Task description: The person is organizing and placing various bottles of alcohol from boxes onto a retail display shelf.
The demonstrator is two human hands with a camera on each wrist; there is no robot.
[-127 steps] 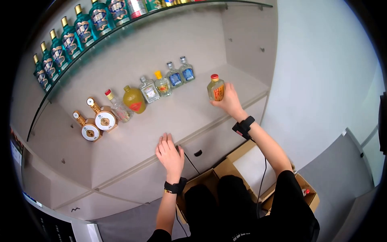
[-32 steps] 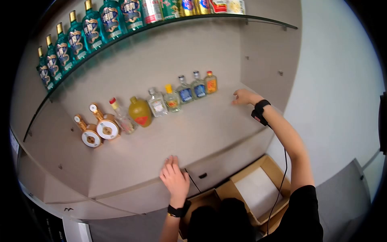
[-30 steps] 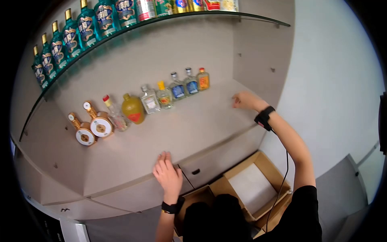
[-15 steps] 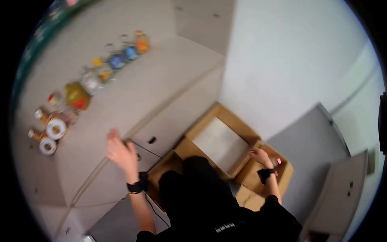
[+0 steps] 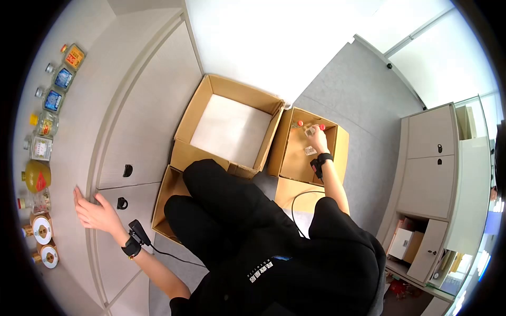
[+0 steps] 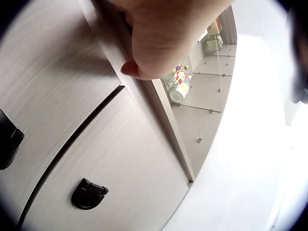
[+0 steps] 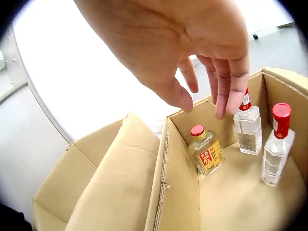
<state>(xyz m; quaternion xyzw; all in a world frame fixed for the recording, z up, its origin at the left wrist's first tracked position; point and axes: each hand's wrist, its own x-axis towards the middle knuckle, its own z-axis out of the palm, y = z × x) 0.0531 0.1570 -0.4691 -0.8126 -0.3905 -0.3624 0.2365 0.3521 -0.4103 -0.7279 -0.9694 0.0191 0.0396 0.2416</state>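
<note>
In the head view my right hand (image 5: 318, 139) is over the small cardboard box (image 5: 298, 171). The right wrist view shows that hand (image 7: 192, 53) with relaxed, parted fingers and nothing held. Its fingertips overlap the red cap of a clear bottle (image 7: 249, 137); contact cannot be told. A small orange-labelled bottle (image 7: 210, 156) leans at the box's left side, and another clear red-capped bottle (image 7: 276, 154) is at the right. My left hand (image 5: 97, 213) rests with extended fingers by the front edge of the cabinet surface; the left wrist view shows part of it (image 6: 161, 41).
Several bottles, including an olive one (image 5: 37, 176) and an orange-labelled one (image 5: 74, 56), line the cabinet surface (image 5: 79, 158). A larger open box (image 5: 274, 108) with a white sheet inside adjoins the small box. Black cables run from both wrists. Another cabinet (image 5: 427, 184) stands at right.
The orange-labelled bottle was set down at the row's right end and let go. My right hand then moved from the cabinet to the small box, while the view turned right and down.
</note>
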